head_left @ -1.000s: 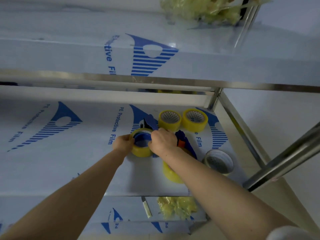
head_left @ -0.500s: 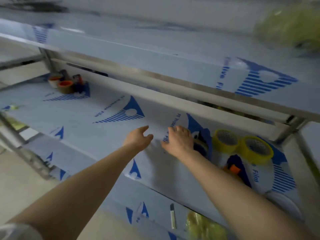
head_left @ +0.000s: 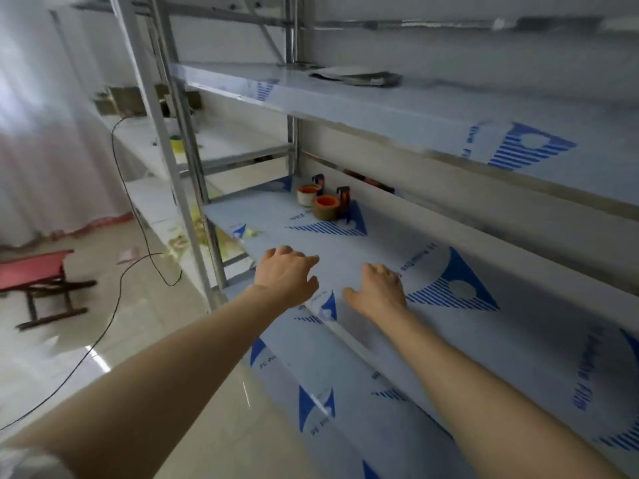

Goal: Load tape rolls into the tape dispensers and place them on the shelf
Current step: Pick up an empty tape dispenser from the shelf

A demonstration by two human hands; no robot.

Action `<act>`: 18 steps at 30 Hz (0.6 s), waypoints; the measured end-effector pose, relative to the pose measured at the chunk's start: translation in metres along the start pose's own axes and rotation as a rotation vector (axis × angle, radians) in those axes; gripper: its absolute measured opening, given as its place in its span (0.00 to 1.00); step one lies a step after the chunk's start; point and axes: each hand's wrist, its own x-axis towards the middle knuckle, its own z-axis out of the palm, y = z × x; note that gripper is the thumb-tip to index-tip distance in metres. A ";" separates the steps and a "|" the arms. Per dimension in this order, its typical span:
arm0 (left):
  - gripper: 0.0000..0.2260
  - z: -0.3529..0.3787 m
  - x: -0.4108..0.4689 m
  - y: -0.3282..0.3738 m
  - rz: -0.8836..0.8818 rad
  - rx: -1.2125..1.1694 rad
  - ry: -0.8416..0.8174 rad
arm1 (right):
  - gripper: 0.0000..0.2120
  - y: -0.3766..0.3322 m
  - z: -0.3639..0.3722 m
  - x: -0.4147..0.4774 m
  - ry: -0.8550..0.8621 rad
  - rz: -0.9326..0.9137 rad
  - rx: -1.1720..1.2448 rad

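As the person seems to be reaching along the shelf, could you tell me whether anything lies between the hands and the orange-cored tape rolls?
Nothing visible does: only bare film-covered shelf lies between the left hand, the right hand and the orange-cored tape rolls.

**Surfaces and finishes at the rack**

The long film-covered shelf [head_left: 380,243] wore smooth, pale plastic sheeting printed in blue, with a faint sheen. The grey metal uprights [head_left: 152,108] looked bare and dully bright. The brown tape roll with an orange core [head_left: 325,207] read matt outside and glossier within. The beige tiled floor [head_left: 138,340] was polished and threw back glare. The white curtain [head_left: 52,133] hung as soft, matt cloth. The low red stool [head_left: 31,271] had a matt top.
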 end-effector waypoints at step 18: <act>0.21 0.023 0.172 -0.181 0.034 -0.060 -0.032 | 0.14 -0.121 0.044 0.254 0.050 0.041 -0.018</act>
